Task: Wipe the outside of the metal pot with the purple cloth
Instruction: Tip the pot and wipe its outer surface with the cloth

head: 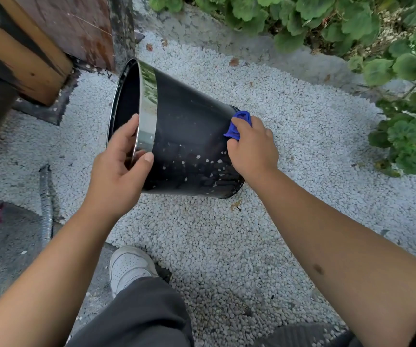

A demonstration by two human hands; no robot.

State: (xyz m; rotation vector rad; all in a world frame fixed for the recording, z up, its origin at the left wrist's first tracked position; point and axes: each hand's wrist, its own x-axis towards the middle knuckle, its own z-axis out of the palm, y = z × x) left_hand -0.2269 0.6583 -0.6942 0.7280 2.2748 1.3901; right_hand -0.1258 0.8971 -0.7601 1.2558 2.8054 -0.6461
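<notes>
White gravel (227, 234) covers the ground under both hands, running out to a pale concrete kerb (264, 51) beyond the right hand, where broad-leaved green plants (352, 23) spill over. Past the left hand stands a worn wooden structure (39, 46) with dark, weathered boards, and a grey ribbed hose (46, 209) lies on the ground to the outside of the left forearm.

Between the two hands sits the metal pot (189, 136), dark-sided with a shiny band just under its rim, tipped well over so its open mouth faces the left hand and its base points towards the right. Pale specks of grit cling to its lower side, and only its lower edge near the base seems to meet the gravel.

The left hand (121, 166) grips the rim, fingers hooked inside the mouth and thumb pressed on the shiny band outside. The right hand (252, 149) is curled round the bunched purple cloth (239, 123), which looks rather blue, and holds it against the pot's outer wall close to the base. The hands are well apart, one at each end of the pot.

Below the left forearm, a white trainer (129, 266) and dark grey trousers (136, 314) show.
</notes>
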